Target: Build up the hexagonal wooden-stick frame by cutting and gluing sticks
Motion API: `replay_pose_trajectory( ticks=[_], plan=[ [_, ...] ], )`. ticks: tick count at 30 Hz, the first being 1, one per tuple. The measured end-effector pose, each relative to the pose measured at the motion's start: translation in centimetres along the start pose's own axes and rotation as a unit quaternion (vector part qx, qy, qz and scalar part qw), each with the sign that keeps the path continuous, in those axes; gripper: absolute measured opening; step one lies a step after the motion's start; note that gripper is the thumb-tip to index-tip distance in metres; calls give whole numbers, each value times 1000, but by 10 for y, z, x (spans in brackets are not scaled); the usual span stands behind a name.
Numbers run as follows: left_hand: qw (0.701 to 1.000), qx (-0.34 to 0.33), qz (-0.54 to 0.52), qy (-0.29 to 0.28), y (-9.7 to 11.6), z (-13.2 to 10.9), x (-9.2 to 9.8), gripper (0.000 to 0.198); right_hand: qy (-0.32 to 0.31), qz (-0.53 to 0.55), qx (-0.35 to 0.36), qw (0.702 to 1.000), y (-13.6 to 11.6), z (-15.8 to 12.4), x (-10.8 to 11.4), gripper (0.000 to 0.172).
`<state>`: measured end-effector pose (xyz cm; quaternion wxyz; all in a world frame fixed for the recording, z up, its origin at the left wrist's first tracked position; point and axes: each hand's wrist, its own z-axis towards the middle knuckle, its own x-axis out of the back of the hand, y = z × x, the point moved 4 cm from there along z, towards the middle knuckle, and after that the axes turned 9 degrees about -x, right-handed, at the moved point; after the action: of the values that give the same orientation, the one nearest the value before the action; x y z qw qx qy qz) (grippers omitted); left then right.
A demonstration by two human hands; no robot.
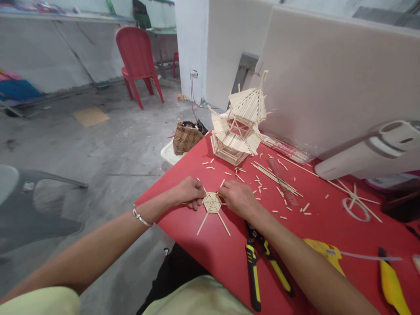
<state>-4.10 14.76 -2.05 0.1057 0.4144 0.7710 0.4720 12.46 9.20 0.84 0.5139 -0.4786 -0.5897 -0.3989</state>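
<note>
On the red table lies a hexagonal web of thin wooden sticks point(212, 203), with longer sticks reaching out from its corners like spokes. My left hand point(191, 192) is at its left side, fingers pinched by an upper-left spoke. My right hand point(236, 197) bends over the upper right edge, fingertips together at the web; whether a small stick piece is between them is too small to tell. Beneath my right forearm rest black-and-yellow pliers point(254, 267). Several short cut stick pieces point(259, 186) are scattered to the right of my right hand.
A pagoda-like stick model point(238, 127) stands at the table's back corner. Right of it are long sticks point(275, 177), a clear ruler point(282, 181), a tape ring point(356, 209) and a yellow glue gun point(323, 253). A plaid bag point(187, 139) sits beyond the left edge.
</note>
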Motion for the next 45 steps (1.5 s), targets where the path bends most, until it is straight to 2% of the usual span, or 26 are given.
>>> replay_pose_trajectory(
  ticks=[45],
  plan=[
    [1000,-2,-18,14,-4,1,-1,9,17,15,6,1000,0,-1,1,25]
  ],
)
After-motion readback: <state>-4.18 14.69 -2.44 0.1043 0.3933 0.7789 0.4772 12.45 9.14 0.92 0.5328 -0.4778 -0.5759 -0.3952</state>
